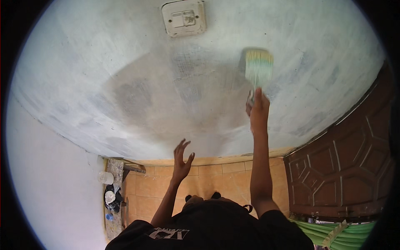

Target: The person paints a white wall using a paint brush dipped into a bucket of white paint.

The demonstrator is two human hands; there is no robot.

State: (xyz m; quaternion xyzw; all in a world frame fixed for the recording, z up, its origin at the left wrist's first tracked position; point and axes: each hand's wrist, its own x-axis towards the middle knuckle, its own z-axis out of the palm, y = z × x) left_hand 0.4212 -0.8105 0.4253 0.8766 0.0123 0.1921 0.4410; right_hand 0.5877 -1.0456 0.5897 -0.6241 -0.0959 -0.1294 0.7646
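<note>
My right hand (259, 107) is closed round the handle of a wide paintbrush (259, 68). The brush's pale green, paint-coated head points up, and its yellowish bristle tips are against or very near the wall (146, 54). That wall is whitish with patchy grey areas, and a large shadow falls across its middle. Lower and to the left, my left hand (182, 161) hangs in front of the wall's base with fingers spread and nothing in it.
A switch plate (184, 18) is fixed high on the wall. At left, a paint-stained wooden bench (114, 216) bears a white container (106, 178), a black plastic bag (113, 199) and a blue item. A brown panelled door (341, 166) and green curtain (346, 233) are at right, orange tiles (146, 191) below.
</note>
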